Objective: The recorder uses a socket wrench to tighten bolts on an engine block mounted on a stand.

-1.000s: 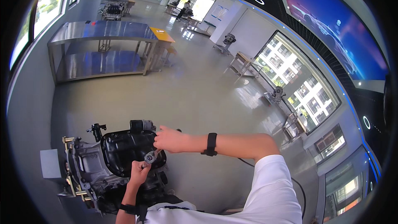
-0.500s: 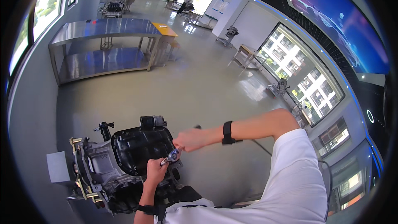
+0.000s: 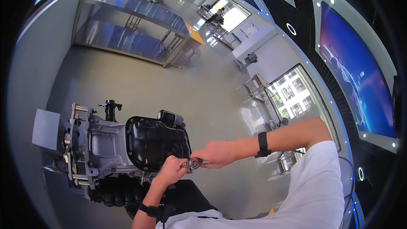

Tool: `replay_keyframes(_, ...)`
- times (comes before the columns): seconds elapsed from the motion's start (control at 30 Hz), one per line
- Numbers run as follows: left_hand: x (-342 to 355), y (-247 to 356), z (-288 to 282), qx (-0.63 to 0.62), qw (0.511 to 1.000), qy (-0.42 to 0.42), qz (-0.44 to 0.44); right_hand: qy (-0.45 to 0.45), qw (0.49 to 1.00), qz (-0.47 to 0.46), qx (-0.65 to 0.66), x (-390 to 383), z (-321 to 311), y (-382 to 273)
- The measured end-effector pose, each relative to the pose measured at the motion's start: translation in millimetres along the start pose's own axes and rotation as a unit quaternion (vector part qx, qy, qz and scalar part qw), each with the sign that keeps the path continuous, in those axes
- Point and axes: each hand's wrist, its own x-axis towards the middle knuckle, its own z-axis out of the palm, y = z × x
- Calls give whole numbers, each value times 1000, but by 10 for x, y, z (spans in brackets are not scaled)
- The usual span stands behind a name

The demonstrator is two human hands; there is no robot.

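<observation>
Because I see everything from well away, I start with the biggest pieces: a two-level steel table (image 3: 157, 15) crosses the upper left of the frame, and an engine (image 3: 106, 144) takes up the lower left, its black pan (image 3: 146, 142) facing up. Both hands meet just by the pan's right end, near the lower middle of the frame. I have the left hand (image 3: 171, 170) clenched around the bar beside the head of a ratchet wrench (image 3: 195, 163), and the right hand (image 3: 218, 153) curled about the wrench on the head's other side; its fingers hide most of what they hold, so I cannot tell how tight that grasp is. Whether the bar seats on anything is hidden too.

I judge the wrench to be rigid metal, compact but with some heft, hard to damage, and apt to slip if oil gets on its smooth, shiny surface. I would hold it by the handle with the right hand for leverage and steady it close to the head with the left.

My count, by size: one steel table in the upper left, one engine close by, one pan on it, two hands, one ratchet wrench, and two black wrist straps (image 3: 263, 144), one per wrist.
</observation>
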Motion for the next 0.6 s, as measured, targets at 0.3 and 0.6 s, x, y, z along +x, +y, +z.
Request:
replay_keyframes(0.3,8,-42,186,55,986,134,84,-5,990,132,54,73,-100,-404)
replay_keyframes(0.6,35,2,45,-21,999,40,24,28,949,-146,-280,177,-162,-139)
